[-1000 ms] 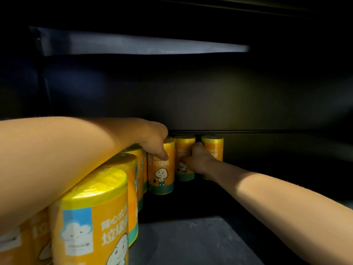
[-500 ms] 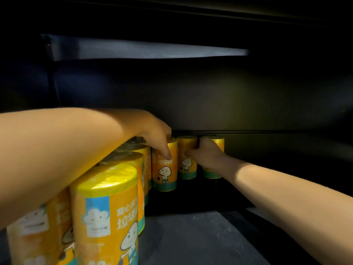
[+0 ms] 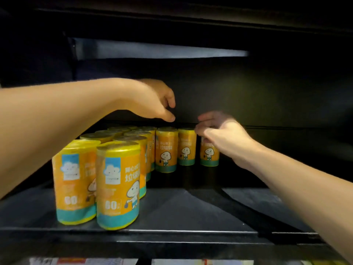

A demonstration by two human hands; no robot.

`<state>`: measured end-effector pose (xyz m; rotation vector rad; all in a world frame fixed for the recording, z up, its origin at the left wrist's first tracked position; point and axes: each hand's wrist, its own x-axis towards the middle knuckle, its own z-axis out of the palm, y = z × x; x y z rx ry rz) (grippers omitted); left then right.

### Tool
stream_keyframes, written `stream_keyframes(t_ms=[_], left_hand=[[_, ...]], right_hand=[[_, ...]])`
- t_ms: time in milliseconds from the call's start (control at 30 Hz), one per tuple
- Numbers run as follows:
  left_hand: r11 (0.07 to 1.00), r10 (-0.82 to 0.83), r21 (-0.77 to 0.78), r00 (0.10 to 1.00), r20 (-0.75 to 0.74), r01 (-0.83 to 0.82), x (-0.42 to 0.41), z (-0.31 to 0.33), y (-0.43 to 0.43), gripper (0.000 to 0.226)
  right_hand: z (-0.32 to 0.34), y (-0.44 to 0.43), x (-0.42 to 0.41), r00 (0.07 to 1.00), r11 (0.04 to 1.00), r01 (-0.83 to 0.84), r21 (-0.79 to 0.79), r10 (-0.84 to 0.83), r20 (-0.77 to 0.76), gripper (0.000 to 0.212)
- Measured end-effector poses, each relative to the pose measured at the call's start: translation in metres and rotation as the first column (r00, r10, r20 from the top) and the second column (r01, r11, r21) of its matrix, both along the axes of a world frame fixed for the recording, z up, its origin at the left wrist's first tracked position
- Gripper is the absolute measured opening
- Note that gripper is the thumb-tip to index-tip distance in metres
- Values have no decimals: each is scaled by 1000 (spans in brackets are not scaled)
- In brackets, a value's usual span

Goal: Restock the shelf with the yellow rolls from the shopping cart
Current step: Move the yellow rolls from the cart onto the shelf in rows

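Several yellow-and-orange rolls stand upright on the dark shelf (image 3: 191,211), massed at its left, with the nearest roll (image 3: 118,188) by the front edge. Three rolls line the back: one (image 3: 165,150), a second (image 3: 186,146), and the rightmost roll (image 3: 209,153) set slightly apart. My left hand (image 3: 158,100) hovers above the back row with loosely curled fingers, holding nothing. My right hand (image 3: 219,129), blurred, is just in front of the rightmost roll's top and hides it; its fingers look relaxed and apart from the roll.
The shelf's right half is bare dark board up to the back panel (image 3: 248,96). Another shelf (image 3: 172,18) hangs close overhead. Packaged goods (image 3: 76,262) show on the level below, at the frame's bottom edge.
Both hands have come off the back-row rolls and risen, the left one higher. The view has pulled back, so the shelf's front edge now shows.
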<state>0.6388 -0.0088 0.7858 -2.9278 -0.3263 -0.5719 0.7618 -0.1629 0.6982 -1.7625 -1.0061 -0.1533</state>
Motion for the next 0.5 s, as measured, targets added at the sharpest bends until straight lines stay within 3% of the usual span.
stream_keyframes(t_ms=[233, 500], left_hand=[[973, -158, -83, 886, 435, 214, -75, -49, -51, 30], [952, -203, -70, 787, 583, 297, -146, -133, -93, 21]], right_hand=[[-23, -58, -71, 979, 966, -188, 180, 170, 109, 19], [-81, -73, -134, 891, 833, -454, 315, 424, 165, 13]])
